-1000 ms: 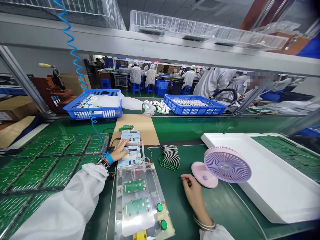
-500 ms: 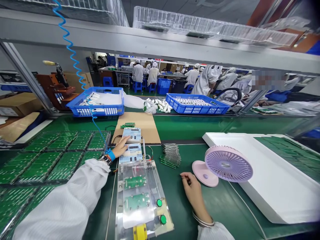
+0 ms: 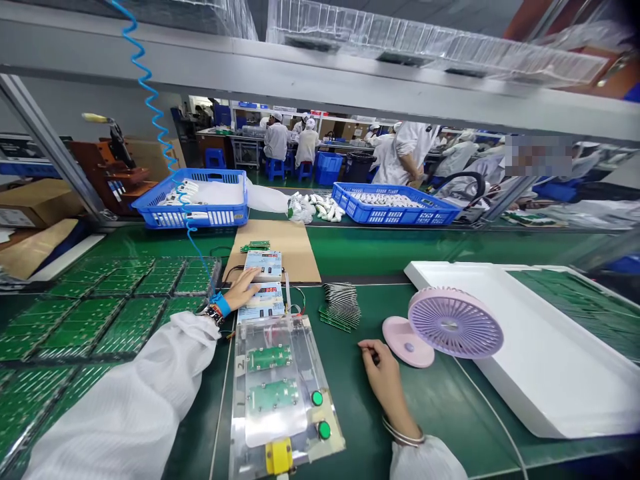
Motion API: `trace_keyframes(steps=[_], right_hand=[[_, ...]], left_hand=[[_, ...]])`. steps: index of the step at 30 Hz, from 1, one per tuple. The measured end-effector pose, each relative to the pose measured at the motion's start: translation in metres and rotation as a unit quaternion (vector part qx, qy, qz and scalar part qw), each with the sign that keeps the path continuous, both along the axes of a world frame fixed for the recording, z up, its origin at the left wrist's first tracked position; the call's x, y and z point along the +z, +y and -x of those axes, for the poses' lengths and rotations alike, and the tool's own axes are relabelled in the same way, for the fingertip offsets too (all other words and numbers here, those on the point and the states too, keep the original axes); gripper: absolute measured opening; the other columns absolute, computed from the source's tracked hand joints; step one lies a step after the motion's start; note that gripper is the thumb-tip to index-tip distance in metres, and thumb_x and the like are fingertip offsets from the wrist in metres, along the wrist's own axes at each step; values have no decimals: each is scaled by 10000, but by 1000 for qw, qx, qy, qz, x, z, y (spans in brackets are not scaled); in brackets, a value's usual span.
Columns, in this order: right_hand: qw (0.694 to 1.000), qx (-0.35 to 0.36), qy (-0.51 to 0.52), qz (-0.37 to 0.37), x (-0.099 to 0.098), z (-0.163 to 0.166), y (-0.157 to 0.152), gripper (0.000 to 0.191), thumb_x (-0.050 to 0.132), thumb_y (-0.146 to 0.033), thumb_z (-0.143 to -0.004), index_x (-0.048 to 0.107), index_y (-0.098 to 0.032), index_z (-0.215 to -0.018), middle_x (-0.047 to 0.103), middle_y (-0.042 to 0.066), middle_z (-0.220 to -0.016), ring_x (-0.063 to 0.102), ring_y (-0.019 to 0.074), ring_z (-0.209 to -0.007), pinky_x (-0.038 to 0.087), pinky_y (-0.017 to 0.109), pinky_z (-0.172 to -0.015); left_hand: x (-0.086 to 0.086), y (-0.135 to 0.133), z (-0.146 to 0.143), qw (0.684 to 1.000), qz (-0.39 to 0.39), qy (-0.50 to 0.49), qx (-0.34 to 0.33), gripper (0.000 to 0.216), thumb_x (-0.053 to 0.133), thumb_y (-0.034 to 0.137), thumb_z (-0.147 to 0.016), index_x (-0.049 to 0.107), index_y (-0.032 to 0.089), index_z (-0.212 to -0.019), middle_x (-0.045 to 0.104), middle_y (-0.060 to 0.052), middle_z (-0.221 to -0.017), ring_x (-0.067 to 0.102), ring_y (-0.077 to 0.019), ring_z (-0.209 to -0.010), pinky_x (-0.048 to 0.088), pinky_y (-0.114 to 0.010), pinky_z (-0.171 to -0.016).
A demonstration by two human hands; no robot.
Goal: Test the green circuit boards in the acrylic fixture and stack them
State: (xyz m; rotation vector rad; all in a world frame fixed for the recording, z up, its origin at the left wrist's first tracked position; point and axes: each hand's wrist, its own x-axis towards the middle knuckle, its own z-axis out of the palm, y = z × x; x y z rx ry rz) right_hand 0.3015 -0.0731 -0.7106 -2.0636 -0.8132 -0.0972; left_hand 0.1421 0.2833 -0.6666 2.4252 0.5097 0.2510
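My left hand (image 3: 241,291), fingers stretched out, lies across two small light-blue meter boxes, an upper one (image 3: 273,267) and a lower one (image 3: 264,310). Red digits glow on both displays. A blue wrist strap (image 3: 221,304) with a coiled cord circles that wrist. Below the boxes is a clear test fixture (image 3: 313,360) with two green circuit boards, the upper (image 3: 270,358) and the lower (image 3: 273,396), under its clear cover. Two green buttons (image 3: 317,398) sit on its right side. My right hand (image 3: 383,367) rests loosely curled on the green mat, with nothing visible in its fingers.
A fanned stack of circuit boards (image 3: 341,305) lies right of the fixture. Beside my right hand stands a pink fan (image 3: 455,327), then a white tray (image 3: 565,373). Panels of boards (image 3: 125,323) cover the left. Blue baskets (image 3: 400,212) line the back; co-workers sit beyond.
The displays on both meter boxes were dark and now show red digits. My hands hold nearly the same places; the view has shifted slightly. A person in the background has moved.
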Motion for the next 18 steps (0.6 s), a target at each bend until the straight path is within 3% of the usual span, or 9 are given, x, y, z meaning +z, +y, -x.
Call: trace_keyframes(steps=[18], right_hand=[[1000, 5, -3, -3, 3, 0, 0, 202, 445, -301, -723, 605, -178, -724, 602, 51, -688, 524, 183, -640, 432, 325, -624]], left_hand=[[-2, 0, -1, 1000, -11, -10, 0, 613, 286, 520, -853, 296, 196, -1373, 252, -50, -1457, 104, -243, -1359, 116, -421, -1108]])
